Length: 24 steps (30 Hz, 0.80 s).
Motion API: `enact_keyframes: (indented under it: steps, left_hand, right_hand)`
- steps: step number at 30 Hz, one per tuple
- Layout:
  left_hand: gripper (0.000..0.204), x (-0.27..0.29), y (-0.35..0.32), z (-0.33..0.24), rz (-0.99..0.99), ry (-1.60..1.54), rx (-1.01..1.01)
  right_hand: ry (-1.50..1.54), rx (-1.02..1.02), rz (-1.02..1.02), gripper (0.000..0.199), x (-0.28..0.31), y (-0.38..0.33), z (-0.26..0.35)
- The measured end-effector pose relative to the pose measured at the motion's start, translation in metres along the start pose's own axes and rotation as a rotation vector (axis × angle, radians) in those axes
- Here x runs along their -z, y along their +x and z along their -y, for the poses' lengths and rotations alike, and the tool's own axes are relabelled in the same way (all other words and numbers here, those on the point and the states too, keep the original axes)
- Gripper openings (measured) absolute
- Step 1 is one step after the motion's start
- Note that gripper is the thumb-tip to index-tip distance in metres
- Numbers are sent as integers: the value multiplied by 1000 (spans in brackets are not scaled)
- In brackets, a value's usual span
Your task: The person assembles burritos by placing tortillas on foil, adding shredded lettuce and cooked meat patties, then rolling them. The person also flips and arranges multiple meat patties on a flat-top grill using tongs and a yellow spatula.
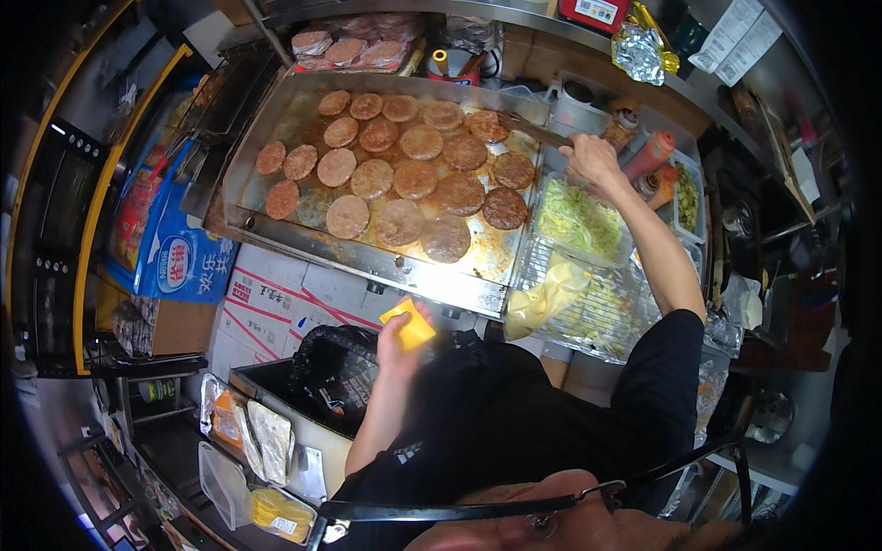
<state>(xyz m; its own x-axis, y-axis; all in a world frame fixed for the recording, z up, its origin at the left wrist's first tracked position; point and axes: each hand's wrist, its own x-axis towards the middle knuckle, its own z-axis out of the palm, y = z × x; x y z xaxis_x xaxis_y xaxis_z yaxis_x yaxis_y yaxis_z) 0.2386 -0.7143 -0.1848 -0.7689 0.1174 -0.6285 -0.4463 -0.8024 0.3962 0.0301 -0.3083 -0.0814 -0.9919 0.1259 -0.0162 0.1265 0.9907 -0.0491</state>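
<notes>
— What packages show in the head view?

— A blue bag (179, 262) with a white oval label leans left of the griddle (248, 197); white cartons with red stripes (276, 308) sit under its front edge. Wrapped patties (344, 46) lie behind its back edge, and a red sauce bottle (650, 151) stands at the right.

— And the hands?

— The left hand (400, 344) pinches a yellow cheese slice (411, 323) just before the griddle's front edge. The right hand (593, 161) is clenched on a spatula handle (533, 129) at the griddle's right back corner.

— The surface?

— Greasy steel carrying browned patties (413, 179); a tub of shredded lettuce (579, 220) stands beside its right edge, in a cramped kitchen.
</notes>
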Motion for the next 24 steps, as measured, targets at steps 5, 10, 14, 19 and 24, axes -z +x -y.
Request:
enact_keyframes:
  steps: [5,10,14,19,24]
  left_hand:
    - [49,0,9,0,22,-4,-2]
    - [52,-3,5,2,15,53,12]
    - [51,-7,-2,-2,8,56,-29]
    - [48,5,1,-21,-4,154,-141]
    - [29,-19,20,-66,34,453,-279]
  right_hand:
    - [21,54,-98,33,14,-7,7]
    - [27,297,-233,28,-6,-9,45]
    - [30,418,-274,26,-16,-10,69]
    - [87,532,-236,28,-13,-37,83]
    - [168,433,-182,38,-7,-57,81]
